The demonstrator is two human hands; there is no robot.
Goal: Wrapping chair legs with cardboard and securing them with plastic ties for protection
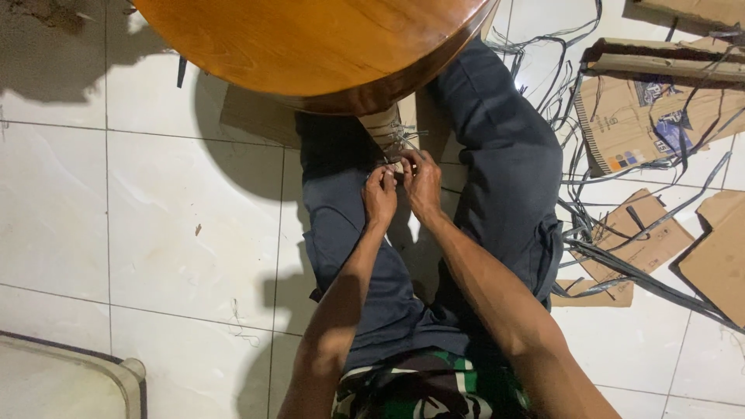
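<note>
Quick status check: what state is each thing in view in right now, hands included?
left hand: closed, pinching the grey strands
right hand: closed on the same strands
grey strands: bunched and frayed at the table leg
table leg: wrapped in cardboard, between the knees
round wooden table: bare glossy top
cardboard pieces: flattened, torn, scattered on the tiles
loose grey strips: tangled over the floor

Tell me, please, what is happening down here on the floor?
A person sits on the white tiled floor, legs in dark blue trousers stretched out. Both hands meet between the knees, the left hand and right hand pinching thin grey plastic strapping around a cardboard-wrapped post under a round glossy brown wooden tabletop. Flattened brown cardboard pieces and loose grey straps lie scattered to the person's right.
</note>
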